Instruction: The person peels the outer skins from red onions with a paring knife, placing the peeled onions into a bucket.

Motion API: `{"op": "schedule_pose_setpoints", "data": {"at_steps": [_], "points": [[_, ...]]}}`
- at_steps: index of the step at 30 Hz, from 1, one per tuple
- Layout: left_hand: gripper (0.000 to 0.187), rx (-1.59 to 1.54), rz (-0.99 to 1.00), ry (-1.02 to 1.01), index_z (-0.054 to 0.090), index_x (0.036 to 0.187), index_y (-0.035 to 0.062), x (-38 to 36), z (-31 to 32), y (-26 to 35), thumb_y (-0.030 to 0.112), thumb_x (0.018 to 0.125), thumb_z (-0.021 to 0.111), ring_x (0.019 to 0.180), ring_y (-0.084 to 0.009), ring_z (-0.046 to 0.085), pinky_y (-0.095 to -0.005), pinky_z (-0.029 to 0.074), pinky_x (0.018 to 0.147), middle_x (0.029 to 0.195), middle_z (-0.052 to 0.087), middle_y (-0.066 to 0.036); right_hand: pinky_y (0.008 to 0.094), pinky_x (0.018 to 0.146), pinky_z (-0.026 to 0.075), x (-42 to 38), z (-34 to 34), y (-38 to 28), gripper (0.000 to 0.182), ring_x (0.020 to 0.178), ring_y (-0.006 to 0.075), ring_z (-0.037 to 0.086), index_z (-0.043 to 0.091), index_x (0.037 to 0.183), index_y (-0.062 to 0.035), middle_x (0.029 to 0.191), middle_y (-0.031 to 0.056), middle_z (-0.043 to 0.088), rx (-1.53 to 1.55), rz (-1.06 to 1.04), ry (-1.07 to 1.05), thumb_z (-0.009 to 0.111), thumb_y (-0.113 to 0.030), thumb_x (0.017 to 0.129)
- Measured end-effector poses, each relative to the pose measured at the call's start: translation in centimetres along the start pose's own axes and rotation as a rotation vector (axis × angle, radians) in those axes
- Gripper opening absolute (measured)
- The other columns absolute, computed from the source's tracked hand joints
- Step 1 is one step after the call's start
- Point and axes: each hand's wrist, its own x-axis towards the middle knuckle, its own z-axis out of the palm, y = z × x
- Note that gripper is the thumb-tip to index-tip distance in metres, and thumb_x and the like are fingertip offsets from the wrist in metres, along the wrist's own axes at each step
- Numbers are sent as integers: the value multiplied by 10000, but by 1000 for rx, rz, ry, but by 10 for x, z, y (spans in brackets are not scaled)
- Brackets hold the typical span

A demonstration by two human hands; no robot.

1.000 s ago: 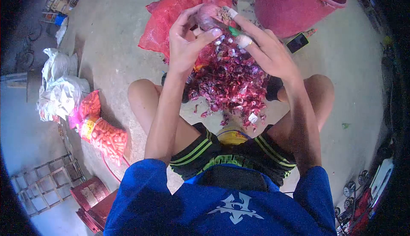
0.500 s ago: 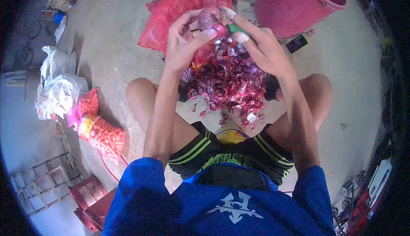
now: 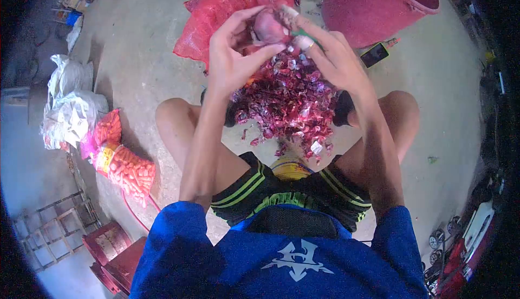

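A red onion [image 3: 269, 28] is held up over the pile of skins, with the fingers and thumb of my left hand [image 3: 232, 55] curled around it. Close against the onion's right side is my right hand [image 3: 331, 55], whose thumb and forefinger have pale coverings at the tips. A green object [image 3: 307, 37], perhaps a tool handle, shows between the right-hand fingers; the rest of it is hidden. Some dry brownish skin hangs between the fingertips and the onion, smeared by motion. Beneath both hands lies a heap of loose purple onion skins [image 3: 295, 101].
Red mesh sacks [image 3: 216, 14] lie beyond the hands, beside a large dark pink tub [image 3: 368, 14]. A phone [image 3: 375, 55] rests near the tub. On the left are a bag of orange pieces [image 3: 127, 169] and white sacks [image 3: 76, 112]. My bent legs flank the skin heap.
The onion has turned in my left hand and shows a smoother, paler pink side. My left thumb has shifted away from its front, and the right fingers have moved slightly along its edge.
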Motion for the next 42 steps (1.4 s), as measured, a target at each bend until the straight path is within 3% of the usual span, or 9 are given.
{"op": "schedule_pose_setpoints", "data": {"at_steps": [5, 7, 8, 11, 14, 19, 29, 37, 42], "points": [[624, -357, -118, 26, 565, 1403, -16, -3, 4, -22, 5, 834, 822, 1109, -175, 685, -314, 574, 938, 1210, 697, -105, 408, 835, 555, 5, 8, 3, 496, 904, 339, 744, 528, 1517, -85, 1198, 193, 742, 71, -28, 87, 562, -165, 1028], [646, -475, -128, 2, 553, 1422, -12, 0, -1, -20, 14, 834, 819, 1123, -174, 676, -317, 576, 933, 1224, 688, -110, 353, 722, 530, 5, 13, 0, 493, 774, 206, 690, 499, 1551, -89, 983, 108, 765, 364, 41, 109, 530, -199, 1071], [672, -499, -124, -54, 526, 1451, -9, -1, -6, -18, 26, 842, 809, 1156, -178, 662, -322, 570, 947, 1271, 665, -115, 353, 722, 530, 7, 12, -2, 493, 774, 206, 690, 499, 1551, -89, 983, 108, 765, 363, 33, 108, 530, -199, 1071], [725, -629, -163, -128, 468, 1507, -1, -6, -7, -10, 55, 859, 790, 1202, -186, 639, -330, 560, 972, 1352, 620, -118, 215, 560, 317, 12, 4, -11, 508, 621, 38, 373, 419, 1607, -112, 706, -57, 396, 588, 363, 153, 478, -217, 1113], [813, -820, -249, -134, 399, 1558, 13, -4, -1, -7, 27, 847, 792, 1224, -197, 623, -336, 550, 997, 1426, 570, -101, 222, 567, 340, 11, 7, -10, 500, 627, 47, 404, 420, 1604, -96, 710, -51, 435, 647, 312, 152, 468, -192, 1115], [798, -542, -193, 135, 428, 1526, 20, 5, 15, -20, -42, 828, 810, 1226, -186, 610, -344, 532, 1035, 1372, 582, -116, 217, 550, 338, 12, 14, -11, 509, 616, 50, 398, 400, 1613, -98, 716, -51, 435, 699, 267, 115, 465, -186, 1116], [760, -641, -40, 87, 439, 1501, -3, 6, 10, -12, -46, 833, 799, 1286, -206, 583, -357, 500, 1089, 1392, 572, -123, 198, 482, 293, 16, -3, -9, 551, 572, 37, 357, 324, 1640, -104, 701, -47, 424, 858, 243, 316, 440, -307, 1142], [766, -738, -66, -3, 357, 1580, 30, 3, 1, -12, 148, 935, 752, 1359, -258, 555, -377, 520, 1057, 1486, 538, -129, 210, 477, 282, 13, -13, 5, 542, 550, 32, 354, 343, 1631, -107, 645, -53, 399, 864, 66, 482, 442, -317, 1142], [645, -928, -153, 85, 401, 1560, 70, 3, -9, -24, 128, 986, 689, 1308, -254, 602, -363, 553, 991, 1416, 601, -92, 223, 550, 404, 8, 6, 72, 479, 613, 61, 504, 420, 1565, -62, 728, 19, 578, 234, 561, 217, 426, -223, 1114]]}}
